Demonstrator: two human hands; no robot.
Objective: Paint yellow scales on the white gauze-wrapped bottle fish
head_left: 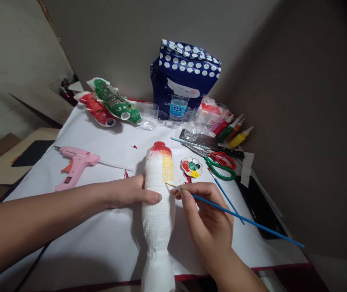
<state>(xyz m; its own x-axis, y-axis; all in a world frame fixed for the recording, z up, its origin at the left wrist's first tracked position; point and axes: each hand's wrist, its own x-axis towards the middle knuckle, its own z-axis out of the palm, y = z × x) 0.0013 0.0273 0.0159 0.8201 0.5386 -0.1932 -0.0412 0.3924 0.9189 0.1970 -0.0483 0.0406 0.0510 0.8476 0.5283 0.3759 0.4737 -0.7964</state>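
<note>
My left hand [137, 192] is wrapped round a white, gauze-textured bottle-shaped form [157, 219], its thumb lying across the front. The form's top is painted red, and a yellow patch runs down its upper right side. Between the fingertips of my right hand [208, 215] is a blue-handled paintbrush [246, 219]. Its yellow tip touches the form at the lower edge of the yellow patch. Just beyond my right hand lies a flower-shaped paint palette [191, 167] with red, green, black and yellow paint. A second blue paintbrush [226, 196] rests on the table to its right.
A pink glue gun [78, 162] lies at left. Red and green fish figures [115, 101] sit at the back left. Clear cups [149, 115] stand before a blue bag [185, 77]. Scissors [220, 168], paint bottles [234, 129] and a black phone-like slab [260, 211] are at right.
</note>
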